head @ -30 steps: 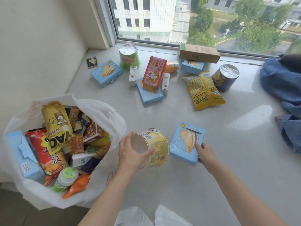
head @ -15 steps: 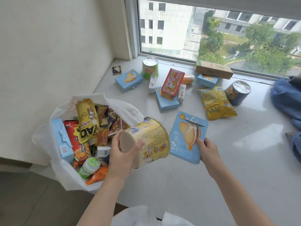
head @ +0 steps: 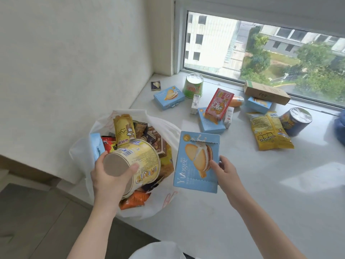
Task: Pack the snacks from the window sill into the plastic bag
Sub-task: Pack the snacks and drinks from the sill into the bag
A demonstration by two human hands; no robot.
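Head view gives me both hands over the near end of the window sill (head: pixel 242 184). My left hand (head: pixel 110 179) grips a yellow tub (head: pixel 138 161) on its side, cardboard base toward the camera: the thumb curls over the base rim on the right, the fingers wrap the far left side, so the hand is clamped round the tub. The tub hangs directly over the open mouth of the white plastic bag (head: pixel 166 131), just above the packets already inside, among them a tall yellow pouch (head: pixel 124 130) just beyond my left fingers and an orange packet (head: pixel 134 200) below the wrist. I cannot tell whether the tub touches the packets under it.

My right hand (head: pixel 226 173) pinches a light blue biscuit box (head: pixel 196 161) by its right edge, thumb on the printed face and the other fingers hidden behind it. The box is lifted and tilted, its left edge over the bag's right rim, just beside the tub.

Beyond my right fingertips, further along the sill, lie the snacks not yet packed: a red box (head: pixel 219 105) leaning on another blue box (head: pixel 211 122), a yellow bag (head: pixel 268 131) flat to the right of them, a dark blue can (head: pixel 295 121) touching that bag's far corner, a green cup (head: pixel 192 86) upright near the window, a third blue box (head: pixel 169 97) to its left, and a brown carton (head: pixel 267 92) against the window frame.
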